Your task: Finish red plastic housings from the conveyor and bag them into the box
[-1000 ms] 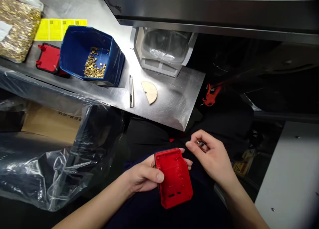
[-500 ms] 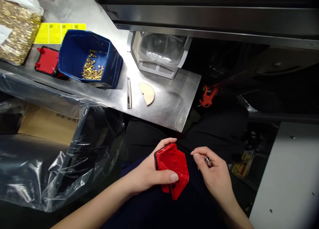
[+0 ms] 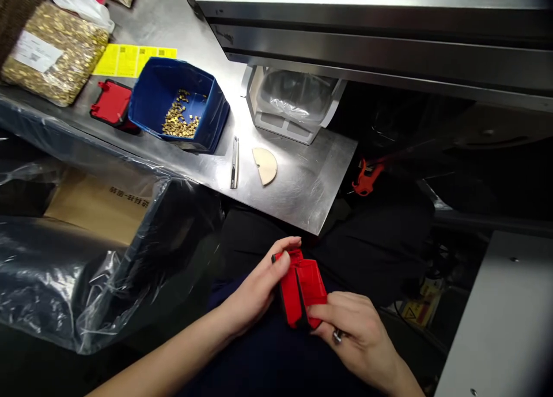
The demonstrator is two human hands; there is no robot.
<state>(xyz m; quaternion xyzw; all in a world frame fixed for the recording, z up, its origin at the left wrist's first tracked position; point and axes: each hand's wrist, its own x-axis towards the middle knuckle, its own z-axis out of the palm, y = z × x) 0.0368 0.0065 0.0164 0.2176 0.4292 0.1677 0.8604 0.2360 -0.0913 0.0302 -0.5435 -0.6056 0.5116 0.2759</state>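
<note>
A red plastic housing (image 3: 302,287) is held low in the view, over the lap and just below the near corner of the counter (image 3: 302,195), well apart from its edge. It is turned on edge, so that a narrow side faces up. The left hand (image 3: 259,287) is wrapped around its left side, fingers (image 3: 287,245) curled over the top end. The right hand (image 3: 354,328) is closed on its lower right corner, the thumb pressed on the red face; a small metal piece (image 3: 337,335) appears to be tucked between the fingers, though this is too small to tell surely. Both forearms are brought in from below, converging on the part. Open room is left to the right of the hands, above dark cloth. On the counter a blue bin (image 3: 181,106) with brass bits is set beside another red housing (image 3: 111,102); tweezers (image 3: 234,162) and a half-round tan piece (image 3: 264,165) lie near the front edge. A plastic-lined box (image 3: 95,253) is crowded against the left side
</note>
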